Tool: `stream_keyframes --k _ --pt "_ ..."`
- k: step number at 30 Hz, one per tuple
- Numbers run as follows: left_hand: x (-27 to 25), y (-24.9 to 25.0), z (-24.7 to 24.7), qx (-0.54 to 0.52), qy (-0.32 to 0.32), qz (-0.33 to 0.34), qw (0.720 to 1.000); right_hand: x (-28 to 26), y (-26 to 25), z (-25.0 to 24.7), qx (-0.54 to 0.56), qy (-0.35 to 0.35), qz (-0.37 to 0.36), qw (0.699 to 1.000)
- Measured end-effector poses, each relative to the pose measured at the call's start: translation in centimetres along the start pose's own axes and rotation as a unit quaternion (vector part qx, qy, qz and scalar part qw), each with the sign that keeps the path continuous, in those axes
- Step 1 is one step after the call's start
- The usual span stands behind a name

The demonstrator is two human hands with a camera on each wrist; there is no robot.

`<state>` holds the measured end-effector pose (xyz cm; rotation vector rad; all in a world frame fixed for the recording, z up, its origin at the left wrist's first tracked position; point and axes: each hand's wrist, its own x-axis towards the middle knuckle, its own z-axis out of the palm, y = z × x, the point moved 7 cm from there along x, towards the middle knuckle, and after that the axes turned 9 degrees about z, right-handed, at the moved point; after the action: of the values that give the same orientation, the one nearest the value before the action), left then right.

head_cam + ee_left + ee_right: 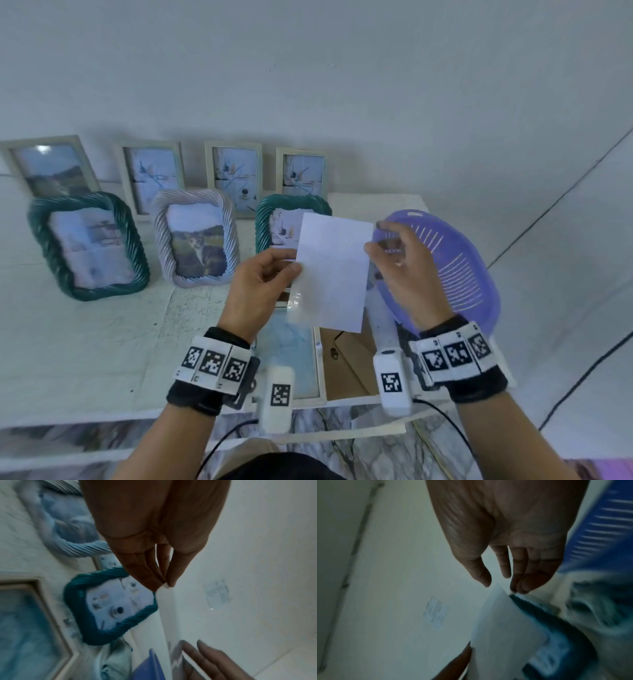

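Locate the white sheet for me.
Head view, centre: the white sheet, pinched by the left hand, hangs before the teal frame, left of the purple basket.

Seven upright frames [195, 236] — one basket [455, 260], one sheet [334, 270].

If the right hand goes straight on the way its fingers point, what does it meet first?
The white sheet: its corner lies just ahead of the right hand, between thumb and fingers; whether they already touch is unclear.

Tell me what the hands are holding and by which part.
The left hand pinches the white sheet at its left edge. The right hand sits open around its upper right corner, not gripping.
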<state>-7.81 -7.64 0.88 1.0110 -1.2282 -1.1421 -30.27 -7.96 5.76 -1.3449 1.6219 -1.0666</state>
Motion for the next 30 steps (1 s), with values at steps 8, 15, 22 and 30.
stream_keyframes --k 8,15,22,30 --pt "-4.4 -4.1 -4.4 0.025 0.062 -0.083 0.994 -5.1 8.6 7.5 0.149 -0.117 0.200 0.961" --pt "-7.9 -7.3 -8.6 0.307 0.043 -0.010 0.951 -6.8 10.9 8.6 0.016 -0.138 0.188 0.972" --pt "-9.4 -9.2 -8.4 0.309 -0.016 0.046 0.950 -7.1 11.2 9.3 -0.146 -0.122 0.146 0.971" --pt "-9.5 -9.7 -8.5 0.320 -0.013 0.061 0.945 -8.1 8.2 10.5 -0.342 -0.081 0.065 0.934"
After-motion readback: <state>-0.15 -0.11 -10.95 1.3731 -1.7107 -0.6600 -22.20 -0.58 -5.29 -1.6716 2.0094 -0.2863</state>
